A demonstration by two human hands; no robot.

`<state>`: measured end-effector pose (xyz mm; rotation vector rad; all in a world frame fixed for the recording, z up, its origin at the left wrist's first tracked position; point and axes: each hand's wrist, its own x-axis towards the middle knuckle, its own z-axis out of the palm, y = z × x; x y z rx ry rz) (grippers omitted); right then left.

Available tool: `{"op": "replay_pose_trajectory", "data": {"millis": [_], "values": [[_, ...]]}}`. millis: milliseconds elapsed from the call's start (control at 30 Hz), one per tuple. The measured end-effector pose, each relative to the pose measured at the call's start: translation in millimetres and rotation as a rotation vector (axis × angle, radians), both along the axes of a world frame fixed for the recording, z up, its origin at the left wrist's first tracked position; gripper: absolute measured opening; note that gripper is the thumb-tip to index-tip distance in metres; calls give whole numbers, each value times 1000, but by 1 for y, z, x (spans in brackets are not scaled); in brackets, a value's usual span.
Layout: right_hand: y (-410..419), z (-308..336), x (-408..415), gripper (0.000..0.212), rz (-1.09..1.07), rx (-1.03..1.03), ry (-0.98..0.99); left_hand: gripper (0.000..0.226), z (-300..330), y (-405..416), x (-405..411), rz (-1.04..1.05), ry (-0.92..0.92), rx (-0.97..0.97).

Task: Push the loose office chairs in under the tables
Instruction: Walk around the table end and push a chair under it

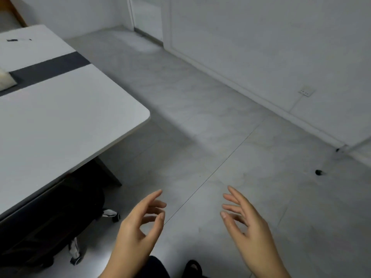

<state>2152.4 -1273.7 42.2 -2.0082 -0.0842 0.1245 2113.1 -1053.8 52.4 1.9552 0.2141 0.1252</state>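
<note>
Both hands free, left hand (138, 225) and right hand (247, 223) with fingers loosely spread over floor (220, 121); black chair (60, 213) tucked under table (60, 117) corner.

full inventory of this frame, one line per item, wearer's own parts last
table: 1, white top with a dark band across it, left
office chair: 1, black, tucked under the table's near edge, castors showing
white object: 1, on the table at the left edge, unclear what
dark object: 1, small, far end of the table
wall socket: 1, white, right wall
small black object: 1, on the floor, right
shoe: 1, black, bottom edge
left hand: open, empty
right hand: open, empty
</note>
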Motion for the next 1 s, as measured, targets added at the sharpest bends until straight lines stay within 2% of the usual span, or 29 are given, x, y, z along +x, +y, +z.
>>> {"op": "replay_pose_trajectory", "data": {"millis": [300, 600, 833, 1000], "values": [[-5, -16, 150, 56, -5, -6, 9, 47, -13, -5, 153, 8, -1, 29], [28, 1, 330, 54, -27, 20, -20, 61, 1, 31, 339, 30, 7, 43], [46, -9, 479, 55, 77, 12, -5, 56, -15, 42, 461, 146, -7, 78], [52, -10, 613, 52, 271, 2, -4, 50, -21, 41, 563, 303, -18, 75]]}}
